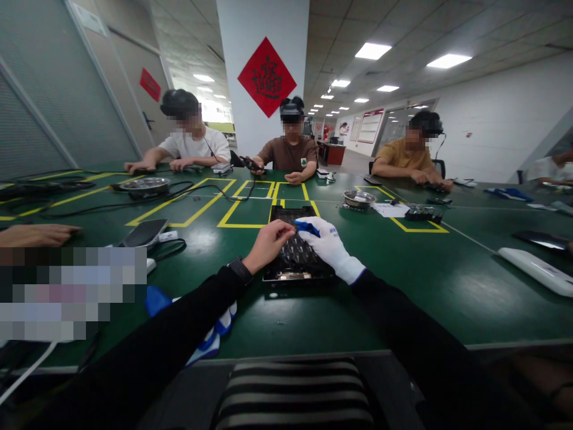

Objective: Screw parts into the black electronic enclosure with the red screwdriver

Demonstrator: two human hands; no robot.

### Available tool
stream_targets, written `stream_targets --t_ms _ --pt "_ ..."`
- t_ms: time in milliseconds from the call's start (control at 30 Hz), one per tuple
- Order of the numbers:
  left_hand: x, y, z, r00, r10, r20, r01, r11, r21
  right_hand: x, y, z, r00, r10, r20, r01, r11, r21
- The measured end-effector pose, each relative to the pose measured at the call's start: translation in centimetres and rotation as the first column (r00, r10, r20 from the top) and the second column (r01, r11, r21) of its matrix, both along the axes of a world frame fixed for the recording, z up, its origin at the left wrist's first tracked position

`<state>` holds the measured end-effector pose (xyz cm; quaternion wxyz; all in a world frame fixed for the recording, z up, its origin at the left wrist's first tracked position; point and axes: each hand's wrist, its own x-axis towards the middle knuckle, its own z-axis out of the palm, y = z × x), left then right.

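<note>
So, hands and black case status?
Left hand bare, right hand gloved; both over black case, grip unclear. Hands partly hide it. Loose glove to its near left.

Bright ceiling panels (373,51), dim foreground, soft glare on green table (421,280), wide-angle stretching at edges

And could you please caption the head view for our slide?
Bare left hand and gloved right hand above a black case.

Here's our single head-worn view, facing forward and down: green table (439,269) near, lower frame; ceiling (447,27) farther, upper right.
</note>
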<state>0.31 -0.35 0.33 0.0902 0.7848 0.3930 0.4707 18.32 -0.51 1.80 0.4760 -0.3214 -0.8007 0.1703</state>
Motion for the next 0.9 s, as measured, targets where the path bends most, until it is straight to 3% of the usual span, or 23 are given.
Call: stream_targets --t_ms 267,433,600,733,900 --pt "0.0 0.1 0.0 0.996 -0.039 -0.082 0.032 0.995 -0.091 0.1 0.1 -0.2 0.959 -0.106 0.261 0.088 0.993 0.081" --pt "0.2 0.4 0.1 0.977 -0.037 -0.210 0.025 0.998 -0.059 -0.2 -0.2 0.3 0.855 -0.249 0.455 0.165 0.962 0.217" --pt "0.1 0.7 -0.1 0.955 0.013 -0.297 -0.019 1.000 -0.018 0.0 0.5 0.2 0.843 -0.279 0.460 0.148 0.942 0.300" --pt "0.1 0.4 0.0 0.945 0.063 -0.321 -0.071 0.997 -0.014 0.4 1.1 0.1 0.882 -0.231 0.410 0.162 0.967 0.197" --pt "0.2 -0.6 0.6 0.963 0.098 -0.250 -0.098 0.995 0.014 1.4 1.3 0.7 0.948 0.030 0.318 0.013 0.991 -0.133"
